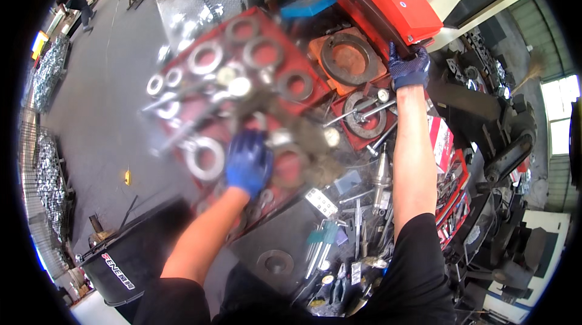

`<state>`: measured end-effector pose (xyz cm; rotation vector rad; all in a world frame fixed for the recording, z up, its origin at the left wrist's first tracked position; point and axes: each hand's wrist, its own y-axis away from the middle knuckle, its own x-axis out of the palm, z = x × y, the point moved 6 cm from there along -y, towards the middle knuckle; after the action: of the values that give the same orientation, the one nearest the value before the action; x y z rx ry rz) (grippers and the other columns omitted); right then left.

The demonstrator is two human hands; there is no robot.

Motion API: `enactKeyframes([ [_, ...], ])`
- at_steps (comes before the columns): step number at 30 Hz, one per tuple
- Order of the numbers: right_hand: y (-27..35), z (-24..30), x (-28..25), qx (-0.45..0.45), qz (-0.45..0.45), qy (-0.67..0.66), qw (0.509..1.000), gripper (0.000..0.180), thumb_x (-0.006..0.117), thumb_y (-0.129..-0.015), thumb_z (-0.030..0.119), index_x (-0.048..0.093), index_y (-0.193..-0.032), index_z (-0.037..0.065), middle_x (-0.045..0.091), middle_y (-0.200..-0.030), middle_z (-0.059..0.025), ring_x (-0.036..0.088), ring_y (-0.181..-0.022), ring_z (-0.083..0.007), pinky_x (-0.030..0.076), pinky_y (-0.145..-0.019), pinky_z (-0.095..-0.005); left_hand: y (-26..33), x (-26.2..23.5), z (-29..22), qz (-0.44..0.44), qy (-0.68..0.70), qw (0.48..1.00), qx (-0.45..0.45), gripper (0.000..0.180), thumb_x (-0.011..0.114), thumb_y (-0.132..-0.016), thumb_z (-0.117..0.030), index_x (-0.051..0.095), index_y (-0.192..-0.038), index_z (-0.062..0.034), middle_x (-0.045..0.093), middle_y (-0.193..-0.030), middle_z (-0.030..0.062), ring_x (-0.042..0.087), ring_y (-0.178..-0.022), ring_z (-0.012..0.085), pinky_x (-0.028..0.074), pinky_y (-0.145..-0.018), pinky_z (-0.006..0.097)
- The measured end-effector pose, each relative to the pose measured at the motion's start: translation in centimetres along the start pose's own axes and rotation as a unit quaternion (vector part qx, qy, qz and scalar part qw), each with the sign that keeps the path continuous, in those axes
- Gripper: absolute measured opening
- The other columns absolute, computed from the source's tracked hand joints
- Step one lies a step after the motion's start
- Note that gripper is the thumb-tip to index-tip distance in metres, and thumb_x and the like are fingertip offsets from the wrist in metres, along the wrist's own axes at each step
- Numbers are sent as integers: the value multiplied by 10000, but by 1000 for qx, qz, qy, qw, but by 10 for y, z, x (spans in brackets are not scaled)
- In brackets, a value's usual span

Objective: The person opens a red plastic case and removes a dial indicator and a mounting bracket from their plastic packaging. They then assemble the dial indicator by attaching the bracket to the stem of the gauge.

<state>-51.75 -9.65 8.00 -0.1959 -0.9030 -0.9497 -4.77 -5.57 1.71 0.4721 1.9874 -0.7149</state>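
Heaped metal pieces (51, 179) line the left edge of the grey floor (136, 94), a yellow object (127, 177) lies beyond a black bin (148, 252), and a person (77, 0) stands toward the far-left corner.

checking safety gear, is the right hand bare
No, the right hand, at the red box, wears a dark blue glove.

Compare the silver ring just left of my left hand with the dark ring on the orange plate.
The silver ring is bright; the dark ring is dull grey. The silver ring looks smaller, the dark ring larger with a wider hole. The silver ring lies beside the left hand; the dark ring sits on the orange plate, nearer the right hand. Both are round, metallic-looking and open in the middle.
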Motion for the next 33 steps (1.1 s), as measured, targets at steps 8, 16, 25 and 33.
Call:
enactKeyframes([
  [8,101,15,-20,-278,95,565,771,370,859,-779,24,650,-1082,-9,737,-1032,-137,709,-966,-214,570,-864,-300,5,2,1,-15,-19,1000,12,449,649,-876,-248,641,-1275,-42,649,-1248,212,583,-1193,407,417,-1070,522],
  [16,257,-2,-77,39,33,97,994,356,585,-924,202,607,-1242,43,640,-1283,-160,599,-1208,-346,541,-1007,-532,7,1,0,-47,-14,998,49,397,638,-898,-270,646,-1211,-25,660,-1199,212,598,-1140,404,446,-1021,494],
  [25,413,-7,-140,248,-5,-36,968,198,639,-878,129,685,-1050,41,732,-1090,-160,702,-1034,-310,593,-908,-479,67,-113,4,-12,744,637,-202,697,369,-1084,-533,388,-1518,11,474,-1523,176,451,-1410,288,310,-1222,422],
  [33,455,-100,-153,351,72,257,898,216,663,-903,260,691,-1042,98,721,-946,-66,693,-843,-190,590,-803,-358,211,-149,-6,-104,608,685,-387,500,670,-992,-202,482,-1420,-25,613,-1300,89,615,-1146,205,526,-958,335],
])
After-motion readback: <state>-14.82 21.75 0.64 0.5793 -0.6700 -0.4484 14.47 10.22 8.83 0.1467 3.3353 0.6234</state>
